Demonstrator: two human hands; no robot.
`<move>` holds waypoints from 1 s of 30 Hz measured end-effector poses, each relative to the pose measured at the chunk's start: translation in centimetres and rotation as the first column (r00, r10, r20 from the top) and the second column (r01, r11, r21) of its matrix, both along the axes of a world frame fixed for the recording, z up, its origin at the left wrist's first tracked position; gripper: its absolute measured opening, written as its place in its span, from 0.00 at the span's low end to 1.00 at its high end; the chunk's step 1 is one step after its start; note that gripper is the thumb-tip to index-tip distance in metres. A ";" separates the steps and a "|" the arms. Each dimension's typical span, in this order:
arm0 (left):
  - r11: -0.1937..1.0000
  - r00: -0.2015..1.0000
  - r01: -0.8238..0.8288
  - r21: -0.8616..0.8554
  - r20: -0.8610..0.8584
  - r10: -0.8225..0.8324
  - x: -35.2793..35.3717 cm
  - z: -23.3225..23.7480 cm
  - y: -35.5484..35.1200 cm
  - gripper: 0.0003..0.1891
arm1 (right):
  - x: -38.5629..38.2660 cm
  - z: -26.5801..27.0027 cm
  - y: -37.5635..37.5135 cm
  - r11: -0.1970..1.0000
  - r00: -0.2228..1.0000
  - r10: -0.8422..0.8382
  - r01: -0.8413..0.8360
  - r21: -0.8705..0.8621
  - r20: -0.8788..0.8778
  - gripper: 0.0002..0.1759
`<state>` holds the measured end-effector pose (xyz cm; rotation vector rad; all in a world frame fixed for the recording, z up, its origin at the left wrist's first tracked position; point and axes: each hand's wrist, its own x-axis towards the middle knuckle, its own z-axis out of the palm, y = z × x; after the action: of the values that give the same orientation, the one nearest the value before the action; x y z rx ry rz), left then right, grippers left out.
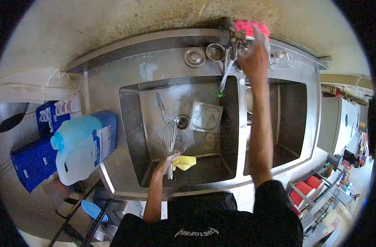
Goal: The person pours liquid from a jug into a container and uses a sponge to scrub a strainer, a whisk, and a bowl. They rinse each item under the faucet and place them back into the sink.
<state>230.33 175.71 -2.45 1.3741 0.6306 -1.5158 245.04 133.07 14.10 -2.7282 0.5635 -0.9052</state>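
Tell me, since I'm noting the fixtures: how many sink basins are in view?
2: the left basin, beneath the left hand and whisk; the right basin, partly hidden behind the right arm.

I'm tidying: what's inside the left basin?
A metal tray, slender utensil and something round and clear; the left hand holds a whisk and yellow cloth. Beneath the tray is hidden.

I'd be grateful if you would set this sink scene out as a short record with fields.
Left hand: the left hand grips a wire whisk, wires pointing away from the person
At left hand: yellow cloth
Right hand: the right hand, blurred, is at the faucet; contact unclear
In left basin: rectangular metal pan, beside the drain
Left of sink: plastic jug with a blue cap
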 end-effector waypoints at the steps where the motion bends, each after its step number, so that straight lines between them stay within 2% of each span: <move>1: 1.000 1.000 -0.002 -0.009 0.001 0.002 0.2 -0.3 0.0 0.18 | -1.4 -0.9 1.5 0.984 0.977 -0.090 0.057 0.168 0.196 0.10; 2: 0.999 0.994 -0.028 -0.042 0.101 0.032 0.1 -0.6 0.0 0.17 | -2.8 -2.9 3.0 0.868 0.954 -0.234 0.119 0.483 0.186 0.10; 3: 0.996 0.979 -0.050 -0.072 0.196 0.064 -0.2 -0.8 0.0 0.17 | -4.4 -7.6 3.0 0.575 0.954 -0.294 0.219 0.789 -0.051 0.19; 4: 0.994 0.986 -0.079 -0.079 0.143 0.090 0.3 0.4 -0.2 0.15 | -5.0 -11.9 3.4 0.318 0.971 -0.239 0.071 0.945 0.008 0.17; 5: 0.995 0.988 -0.073 -0.070 0.132 0.082 0.2 0.7 0.1 0.15 | -5.6 -16.2 3.8 0.020 0.970 -0.238 -0.035 0.999 0.039 0.16; 6: 0.998 0.994 -0.044 -0.055 0.094 0.049 0.6 0.8 0.2 0.15 | -5.5 -21.2 3.0 0.037 0.972 -0.202 -0.116 0.993 0.121 0.12; 7: 0.999 0.998 -0.020 -0.043 0.061 0.022 1.0 0.9 0.4 0.15 | -4.7 -20.3 3.3 0.036 0.971 -0.202 -0.123 0.992 0.128 0.12; 9: 0.998 0.995 -0.059 -0.021 0.082 0.060 0.4 1.1 1.1 0.14 | -2.6 -17.7 4.5 0.013 0.901 -0.350 -0.269 0.963 0.256 0.15; 10: 0.996 0.991 -0.093 -0.004 0.098 0.093 0.0 1.1 1.4 0.14 | -2.1 -17.4 4.5 0.049 0.898 -0.345 -0.274 0.961 0.273 0.20; 11: 0.992 0.986 -0.127 0.010 0.113 0.125 -0.3 1.3 1.7 0.14 | -1.8 -16.5 4.8 0.051 0.893 -0.348 -0.284 0.957 0.284 0.20; 13: 0.991 0.978 -0.134 -0.006 0.158 0.134 -0.3 1.9 2.1 0.14 | -1.3 -14.1 5.3 -0.238 0.770 -0.632 -0.301 0.924 0.088 0.20; 14: 0.989 0.981 -0.145 0.022 0.131 0.141 -0.3 2.5 2.2 0.15 | -0.6 -14.6 4.7 -0.240 0.717 -0.692 -0.338 0.910 0.083 0.16; 15: 0.987 0.983 -0.154 0.049 0.105 0.148 -0.4 2.7 2.5 0.15 | -0.5 -16.1 3.6 -0.238 0.718 -0.690 -0.345 0.908 0.092 0.16; 17: 0.987 0.980 -0.163 0.011 0.113 0.161 -1.3 0.8 4.0 0.15 | -0.5 -18.8 2.0 0.023 0.796 -0.357 -0.515 0.857 0.489 0.19; 18: 0.990 0.978 -0.142 -0.020 0.153 0.143 -1.6 0.4 4.4 0.14 | 0.6 -18.8 2.7 0.089 0.677 -0.592 -0.484 0.871 0.437 0.19; 19: 0.992 0.973 -0.120 -0.049 0.192 0.127 -1.7 -0.1 4.7 0.14 | 0.6 -18.3 2.5 0.090 0.675 -0.592 -0.489 0.868 0.442 0.19; 21: 0.988 0.972 -0.149 -0.038 0.176 0.153 -1.3 1.8 4.1 0.13 | 0.3 -16.6 2.5 -0.027 0.787 -0.589 -0.245 0.969 0.183 0.20; 22: 0.984 0.971 -0.176 -0.027 0.159 0.178 -1.1 2.6 3.8 0.13 | 1.2 -16.8 2.7 -0.116 0.595 -0.756 -0.533 0.838 0.274 0.19; 23: 0.984 0.970 -0.175 -0.024 0.166 0.177 -1.3 2.2 4.0 0.13 | 1.4 -17.5 2.7 -0.120 0.593 -0.757 -0.538 0.834 0.274 0.19; 25: 0.992 0.957 -0.127 0.004 0.264 0.122 -2.1 0.8 4.7 0.13 | 1.6 -18.7 2.5 -0.006 0.682 -0.596 -0.531 0.847 0.423 0.18; 26: 0.994 0.963 -0.106 0.014 0.250 0.099 -1.7 1.7 4.4 0.12 | 1.7 -17.2 3.1 -0.009 0.708 -0.530 -0.555 0.832 0.467 0.15; 29: 0.983 0.967 -0.183 0.004 0.184 0.179 -1.3 2.6 3.7 0.14 | 0.8 -14.0 5.0 -0.007 0.750 -0.478 -0.523 0.852 0.457 0.10; 30: 0.982 0.966 -0.189 0.004 0.182 0.185 -1.4 2.2 3.8 0.14 | 0.2 -12.3 5.5 -0.036 0.841 -0.445 -0.360 0.932 0.308 0.08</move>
<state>228.97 179.54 -0.29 1.4085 0.6445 -1.2223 245.20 138.59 1.81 -0.9083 0.7436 -0.6935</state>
